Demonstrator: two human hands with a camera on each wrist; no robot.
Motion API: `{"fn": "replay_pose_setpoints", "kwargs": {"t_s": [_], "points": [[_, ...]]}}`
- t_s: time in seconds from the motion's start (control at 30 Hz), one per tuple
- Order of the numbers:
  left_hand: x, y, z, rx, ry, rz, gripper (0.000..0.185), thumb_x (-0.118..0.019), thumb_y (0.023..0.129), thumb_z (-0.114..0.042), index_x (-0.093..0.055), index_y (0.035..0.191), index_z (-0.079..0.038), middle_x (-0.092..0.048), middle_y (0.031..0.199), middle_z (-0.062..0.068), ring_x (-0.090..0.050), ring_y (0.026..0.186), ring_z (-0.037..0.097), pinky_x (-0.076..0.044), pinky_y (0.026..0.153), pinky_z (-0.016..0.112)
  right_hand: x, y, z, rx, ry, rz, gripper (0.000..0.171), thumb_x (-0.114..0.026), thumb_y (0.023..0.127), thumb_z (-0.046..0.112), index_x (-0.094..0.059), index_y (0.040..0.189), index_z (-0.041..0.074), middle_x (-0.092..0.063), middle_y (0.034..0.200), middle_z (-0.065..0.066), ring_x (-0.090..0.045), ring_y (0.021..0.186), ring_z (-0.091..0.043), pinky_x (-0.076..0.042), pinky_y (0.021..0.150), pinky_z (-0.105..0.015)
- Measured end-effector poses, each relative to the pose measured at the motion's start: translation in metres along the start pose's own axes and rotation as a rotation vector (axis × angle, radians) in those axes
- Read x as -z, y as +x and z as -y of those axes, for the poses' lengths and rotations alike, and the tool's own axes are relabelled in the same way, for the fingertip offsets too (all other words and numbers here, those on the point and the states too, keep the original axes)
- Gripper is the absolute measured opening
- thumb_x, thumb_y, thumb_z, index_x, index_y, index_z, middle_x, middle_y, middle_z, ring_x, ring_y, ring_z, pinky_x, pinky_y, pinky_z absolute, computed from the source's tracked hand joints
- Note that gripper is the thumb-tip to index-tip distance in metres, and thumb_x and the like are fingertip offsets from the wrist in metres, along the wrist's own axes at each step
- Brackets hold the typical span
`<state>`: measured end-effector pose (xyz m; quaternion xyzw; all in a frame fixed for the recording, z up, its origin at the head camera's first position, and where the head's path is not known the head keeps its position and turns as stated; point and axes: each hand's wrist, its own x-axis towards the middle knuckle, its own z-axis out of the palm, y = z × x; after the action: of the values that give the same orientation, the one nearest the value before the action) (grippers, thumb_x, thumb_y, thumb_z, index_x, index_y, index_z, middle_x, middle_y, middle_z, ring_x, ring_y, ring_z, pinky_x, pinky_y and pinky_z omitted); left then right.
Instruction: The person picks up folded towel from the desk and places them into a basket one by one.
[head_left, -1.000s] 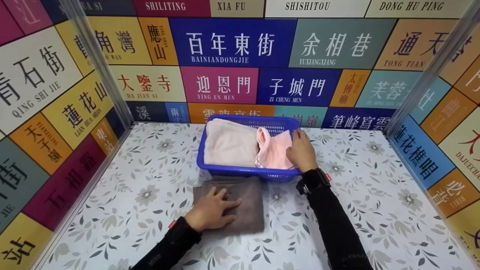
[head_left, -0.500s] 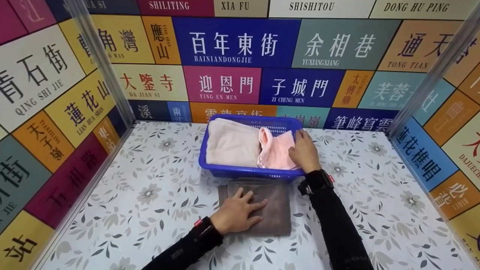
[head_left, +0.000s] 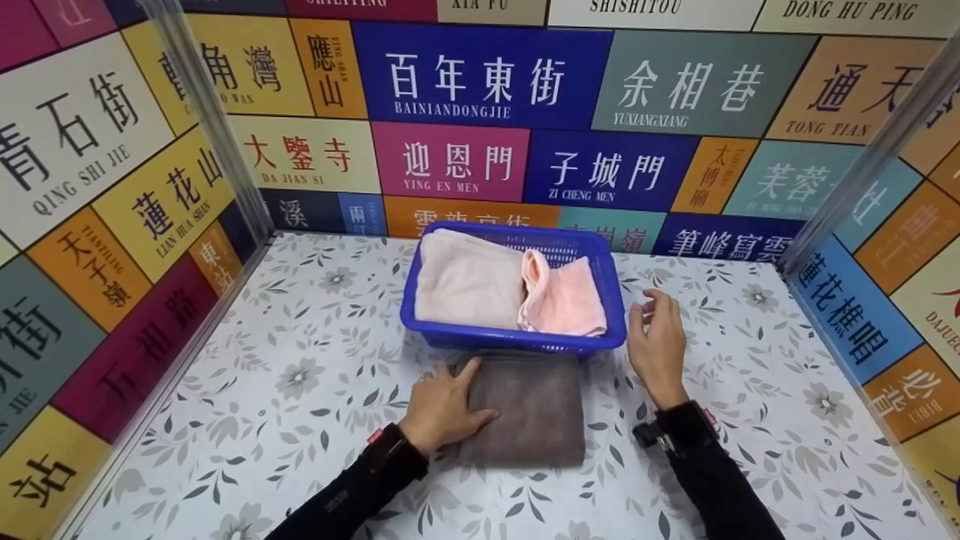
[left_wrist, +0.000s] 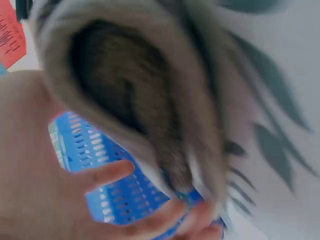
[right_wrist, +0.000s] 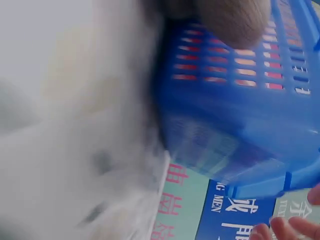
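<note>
In the head view, a grey-brown folded towel [head_left: 529, 412] lies in front of a blue plastic basket [head_left: 517, 341]. My left hand [head_left: 442, 409] is at the towel's left edge, thumb and index finger touching its top. The left wrist view shows the towel's rolled side [left_wrist: 135, 85] close up and blurred, with the fingers fairly straight beside it. The basket holds a folded pale pink towel [head_left: 469, 281] and a brighter pink towel [head_left: 566, 296]. My right hand [head_left: 660, 341] is off the basket's right end, fingers loosely bent and holding nothing.
The table [head_left: 750, 450] has a white leaf-and-flower cover. Behind the basket rises a wall of coloured sign panels [head_left: 480, 75], with similar panels on both sides. Clear strips [head_left: 217, 127] run up the corners.
The right hand let go of the basket's right end and moved right and nearer. The left hand slid the brown towel rightward, then shifted from its top to its left edge.
</note>
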<state>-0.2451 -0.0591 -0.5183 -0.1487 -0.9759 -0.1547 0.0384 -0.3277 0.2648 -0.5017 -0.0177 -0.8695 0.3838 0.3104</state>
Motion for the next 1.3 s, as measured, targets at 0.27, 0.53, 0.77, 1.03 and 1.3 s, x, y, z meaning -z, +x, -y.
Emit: {"fn": "replay_pose_setpoints", "kwargs": {"t_s": [0.27, 0.53, 0.77, 1.03, 1.3], "points": [[0.000, -0.005, 0.000, -0.009, -0.038, 0.078, 0.092, -0.069, 0.084, -0.072, -0.041, 0.159, -0.025, -0.056, 0.124, 0.039, -0.065, 0.088, 0.045, -0.057, 0.076, 0.053, 0.017, -0.076, 0.011, -0.094, -0.131, 0.455, 0.055, -0.060, 0.105, 0.037, -0.050, 0.140, -0.003, -0.067, 0.099, -0.012, -0.065, 0.083, -0.028, -0.054, 0.077, -0.046], [-0.008, -0.004, -0.014, -0.058, -0.199, 0.112, 0.082, -0.078, 0.085, -0.048, -0.045, 0.155, -0.021, -0.051, 0.128, 0.032, -0.066, 0.092, 0.043, -0.059, 0.079, 0.054, -0.006, -0.117, 0.045, 0.003, -0.041, 0.689, 0.081, -0.079, 0.090, 0.041, -0.045, 0.145, -0.008, -0.067, 0.125, -0.029, -0.065, 0.117, -0.045, -0.051, 0.102, -0.058], [-0.013, 0.002, -0.019, -0.065, -0.384, 0.123, 0.074, -0.082, 0.084, -0.022, -0.046, 0.149, -0.021, -0.047, 0.135, 0.028, -0.065, 0.103, 0.044, -0.058, 0.087, 0.056, -0.009, -0.115, 0.047, 0.012, 0.001, 0.679, 0.083, -0.082, 0.089, 0.030, -0.040, 0.148, -0.010, -0.065, 0.127, -0.032, -0.065, 0.118, -0.045, -0.051, 0.104, -0.057], [-0.006, 0.001, -0.028, -0.147, -0.391, 0.101, 0.070, -0.083, 0.082, -0.012, -0.052, 0.145, -0.018, -0.049, 0.136, 0.026, -0.068, 0.095, 0.040, -0.061, 0.082, 0.051, 0.004, -0.109, 0.049, 0.022, -0.021, 0.740, 0.090, -0.081, 0.090, 0.030, -0.034, 0.152, -0.015, -0.054, 0.140, -0.039, -0.056, 0.129, -0.052, -0.044, 0.112, -0.060], [0.033, -0.018, -0.043, -0.329, -0.392, 0.033, 0.071, -0.083, 0.079, -0.009, -0.056, 0.144, -0.018, -0.051, 0.129, 0.019, -0.069, 0.092, 0.031, -0.060, 0.076, 0.037, 0.044, -0.097, 0.083, 0.129, 0.011, 0.761, 0.078, -0.085, 0.086, 0.032, -0.050, 0.147, -0.003, -0.066, 0.134, -0.022, -0.065, 0.119, -0.039, -0.052, 0.103, -0.057]]}}
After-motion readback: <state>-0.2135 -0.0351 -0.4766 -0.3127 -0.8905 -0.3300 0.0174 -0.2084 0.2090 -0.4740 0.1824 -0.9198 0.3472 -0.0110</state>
